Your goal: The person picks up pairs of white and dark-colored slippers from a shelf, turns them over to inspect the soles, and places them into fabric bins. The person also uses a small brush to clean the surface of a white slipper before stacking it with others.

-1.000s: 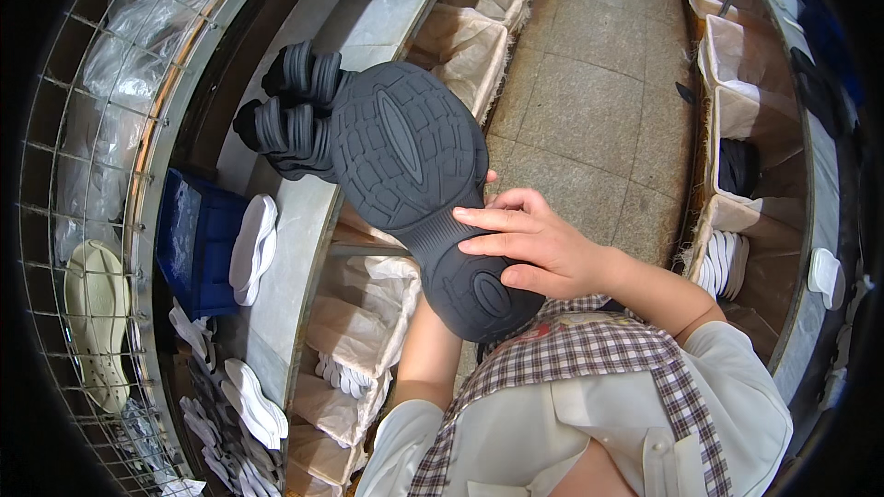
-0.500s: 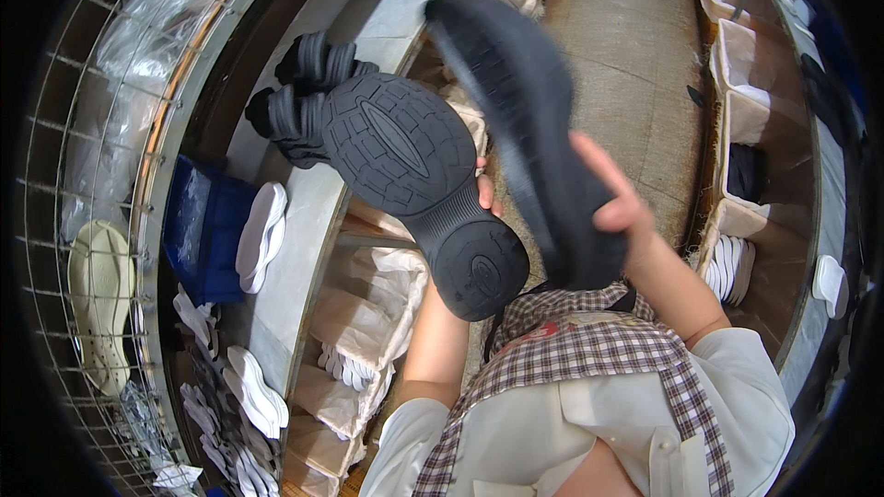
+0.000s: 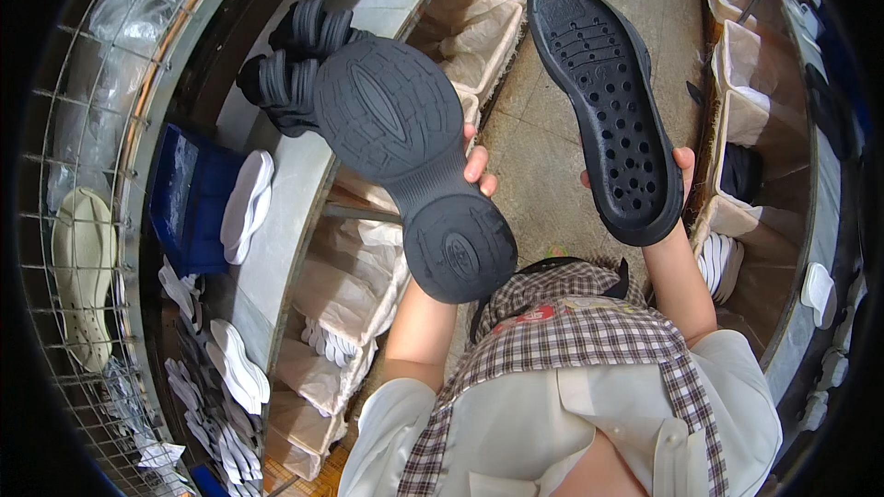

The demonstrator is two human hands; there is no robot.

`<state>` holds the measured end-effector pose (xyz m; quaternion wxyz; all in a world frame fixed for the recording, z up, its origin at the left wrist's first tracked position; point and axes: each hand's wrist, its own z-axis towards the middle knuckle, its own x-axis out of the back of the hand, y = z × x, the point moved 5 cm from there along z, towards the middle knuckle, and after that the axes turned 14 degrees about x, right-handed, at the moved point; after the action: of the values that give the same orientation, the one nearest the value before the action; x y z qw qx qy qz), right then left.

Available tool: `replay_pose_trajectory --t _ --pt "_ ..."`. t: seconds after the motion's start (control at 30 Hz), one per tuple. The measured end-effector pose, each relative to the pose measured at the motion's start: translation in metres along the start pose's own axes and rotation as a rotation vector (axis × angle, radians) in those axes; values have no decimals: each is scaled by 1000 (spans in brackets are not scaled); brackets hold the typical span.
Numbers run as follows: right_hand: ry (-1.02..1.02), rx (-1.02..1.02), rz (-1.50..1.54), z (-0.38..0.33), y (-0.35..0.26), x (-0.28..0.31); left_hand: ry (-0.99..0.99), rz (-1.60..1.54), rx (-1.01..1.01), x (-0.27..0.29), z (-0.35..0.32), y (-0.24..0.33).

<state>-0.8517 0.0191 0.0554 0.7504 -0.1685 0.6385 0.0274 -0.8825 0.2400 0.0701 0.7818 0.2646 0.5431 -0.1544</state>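
Observation:
My left hand (image 3: 477, 168) grips a black shoe sole (image 3: 391, 115) from behind, fingertips showing at its right edge. This sole's patterned tread with oval insets faces up. A second black shoe sole (image 3: 612, 106) is in my right hand (image 3: 682, 166), which is wrapped round its heel end from beneath. Its hollow inner side faces up, full of round holes, and its toe points away from me. The two soles are apart. Several black soles (image 3: 304, 64) lie stacked on the shelf, just beyond the toe of the left one.
Cloth-lined bins (image 3: 483, 32) run along the aisle on both sides, some with white soles (image 3: 720, 267). On the left ledge are a blue bin (image 3: 195, 202) and a white sole (image 3: 247, 207). A wire rack (image 3: 129, 166) stands at far left, a cream sole (image 3: 85, 281) behind it.
My right hand has turned its sole from its side to inner face up and moved it right, away from the left sole. The left sole still shows its tread.

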Motion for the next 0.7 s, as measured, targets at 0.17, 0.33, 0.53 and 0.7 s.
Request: replay_pose_trajectory --t 0.17,0.33,0.53,0.7 --pt "-12 -33 24 -2 4 -9 103 -93 -43 11 0 -2" --pt "-91 -97 119 -4 9 -9 70 -198 -53 13 2 -6" --pt "-31 -123 97 -8 13 1 107 -248 -45 24 -7 -8" --pt "5 -94 52 -7 14 1 57 -300 -23 33 -8 -8"
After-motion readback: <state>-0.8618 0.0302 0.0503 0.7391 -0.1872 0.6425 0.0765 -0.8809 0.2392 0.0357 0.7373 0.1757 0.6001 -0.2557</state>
